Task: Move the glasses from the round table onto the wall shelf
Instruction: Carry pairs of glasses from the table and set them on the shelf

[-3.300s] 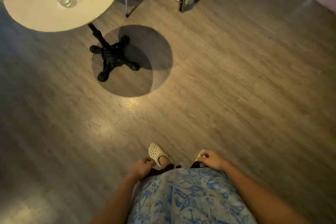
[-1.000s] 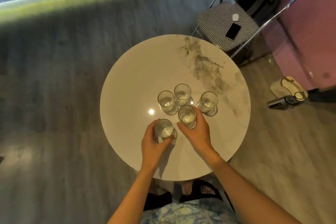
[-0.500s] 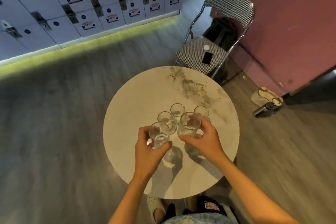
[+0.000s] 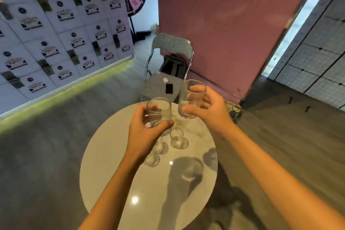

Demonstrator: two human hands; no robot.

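Your left hand wraps a clear glass held above the round worktop | your right hand grips a second glass, higher | three glasses stand on the worktop beneath | checked chair beyond

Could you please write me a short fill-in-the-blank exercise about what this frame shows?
1. Each hand holds one ____ above the round table.
2. The right hand holds its glass ____ than the left hand holds its glass.
3. The phone lies on the seat of the ____.

Missing words: glass; higher; chair
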